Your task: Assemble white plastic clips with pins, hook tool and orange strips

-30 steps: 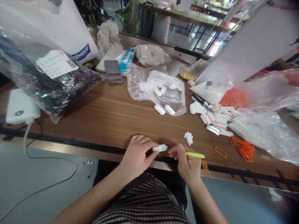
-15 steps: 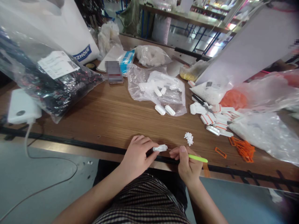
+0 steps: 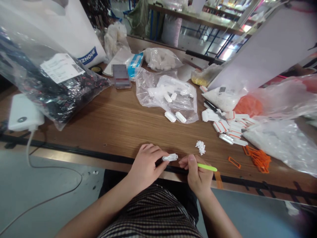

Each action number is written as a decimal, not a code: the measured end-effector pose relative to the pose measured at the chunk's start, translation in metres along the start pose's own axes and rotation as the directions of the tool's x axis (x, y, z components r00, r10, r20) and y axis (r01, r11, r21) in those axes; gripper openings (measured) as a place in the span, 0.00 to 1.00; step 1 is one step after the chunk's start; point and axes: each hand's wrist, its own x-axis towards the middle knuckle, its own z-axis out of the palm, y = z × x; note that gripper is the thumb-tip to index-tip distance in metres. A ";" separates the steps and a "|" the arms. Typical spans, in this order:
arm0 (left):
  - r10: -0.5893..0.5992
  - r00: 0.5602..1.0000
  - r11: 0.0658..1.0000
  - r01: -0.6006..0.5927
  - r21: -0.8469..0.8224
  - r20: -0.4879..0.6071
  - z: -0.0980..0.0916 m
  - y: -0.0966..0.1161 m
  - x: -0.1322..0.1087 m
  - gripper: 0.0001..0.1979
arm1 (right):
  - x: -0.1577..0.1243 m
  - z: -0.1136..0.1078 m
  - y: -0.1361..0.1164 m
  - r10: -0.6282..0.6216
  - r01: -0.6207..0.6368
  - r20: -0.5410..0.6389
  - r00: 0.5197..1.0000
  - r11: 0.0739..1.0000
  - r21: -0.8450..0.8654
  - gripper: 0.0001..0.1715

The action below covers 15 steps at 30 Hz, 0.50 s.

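Observation:
At the table's front edge my left hand [image 3: 148,165] is closed on one end of a small white plastic connector [image 3: 170,157], which has rows of small holes along its side. My right hand [image 3: 200,173] pinches a tool with a bright green handle [image 3: 208,167]. The tool's thin tip points left toward the connector's free end; the fingers partly hide it, and I cannot tell whether it touches. Just beyond my right hand lies a small pile of tiny white pieces [image 3: 200,147].
Orange frames [image 3: 259,159] and white connectors with orange strips [image 3: 229,127] lie to the right. Two white pieces [image 3: 175,116] sit by an open clear bag [image 3: 146,96]. A bag of dark parts [image 3: 74,92] and a white power bank [image 3: 24,112] with a cable are at left.
My right hand and the green-handled tool have shifted slightly left, toward the connector. My left hand and the connector have hardly moved.

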 end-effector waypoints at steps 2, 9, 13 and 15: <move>0.000 1.000 1.000 0.000 -0.001 0.000 0.000 0.000 0.000 0.02 | 0.001 -0.001 -0.001 -0.045 0.046 0.009 0.999 0.999 -0.023 0.24; -0.011 1.000 1.000 0.011 0.010 0.000 0.001 -0.001 0.001 0.02 | -0.004 -0.001 0.005 0.019 -0.015 -0.072 0.997 0.999 0.048 0.23; -0.009 1.000 1.000 0.009 0.011 0.008 0.001 -0.001 0.001 0.03 | -0.005 0.000 0.007 0.003 -0.001 -0.039 0.999 0.999 0.047 0.22; -0.009 1.000 1.000 0.009 0.012 0.011 0.000 -0.001 0.000 0.03 | -0.004 0.001 0.005 -0.014 0.015 -0.028 1.000 0.999 0.032 0.22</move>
